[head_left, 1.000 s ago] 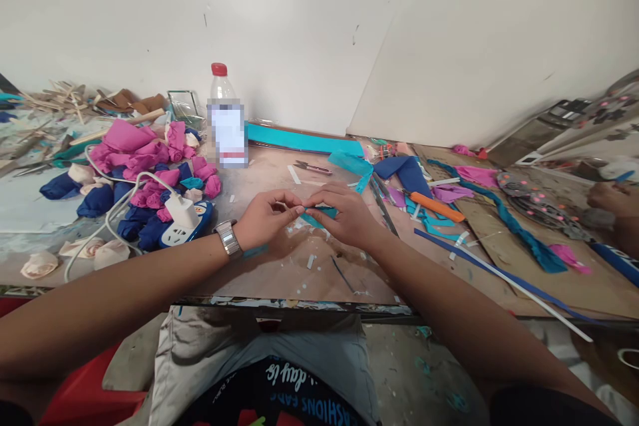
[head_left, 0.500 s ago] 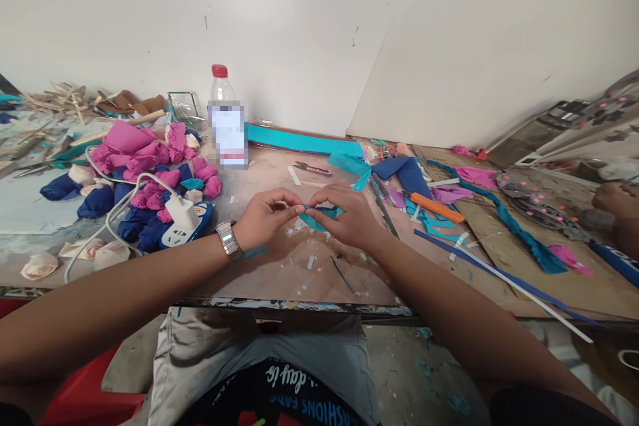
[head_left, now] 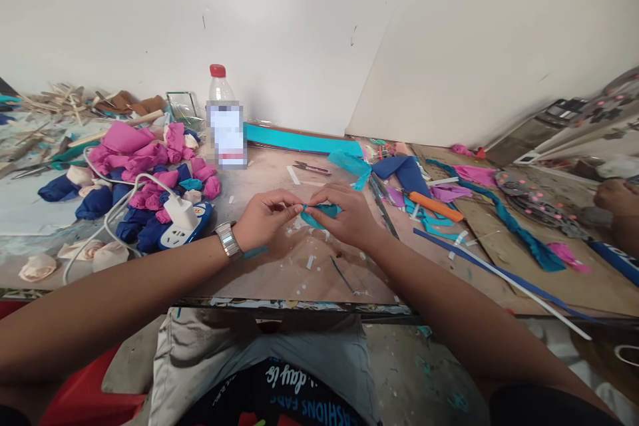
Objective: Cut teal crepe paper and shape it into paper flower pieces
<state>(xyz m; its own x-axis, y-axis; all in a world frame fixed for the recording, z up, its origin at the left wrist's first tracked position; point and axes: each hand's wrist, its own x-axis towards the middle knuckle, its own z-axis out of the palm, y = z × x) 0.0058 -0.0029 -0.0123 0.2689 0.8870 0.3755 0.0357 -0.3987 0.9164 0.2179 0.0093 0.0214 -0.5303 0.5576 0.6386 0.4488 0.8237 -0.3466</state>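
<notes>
Grip: both hands pinch one small teal fabric strip [head_left: 319, 214], held just above the counter [head_left: 279, 266] at centre. Left hand [head_left: 262, 218]: thumb and forefinger closed on the strip's left end; a metal watch [head_left: 228, 239] sits on that wrist. Right hand [head_left: 349, 213]: fingers curled over the strip's right part, closed on it; the strip's far end is hidden under the fingers.

Left of the hands: white power strip [head_left: 182, 226] with a plug and cable, beside a heap of pink, blue and cream fabric rolls [head_left: 144, 180]. Behind the hands: a red-capped bottle [head_left: 224, 123], small snips [head_left: 312, 168], a long teal sheet [head_left: 304, 141]. Right of the hands: orange-handled cutter [head_left: 436, 207] among blue and purple scraps. Another person's hand [head_left: 616, 198] shows at the far right edge.
</notes>
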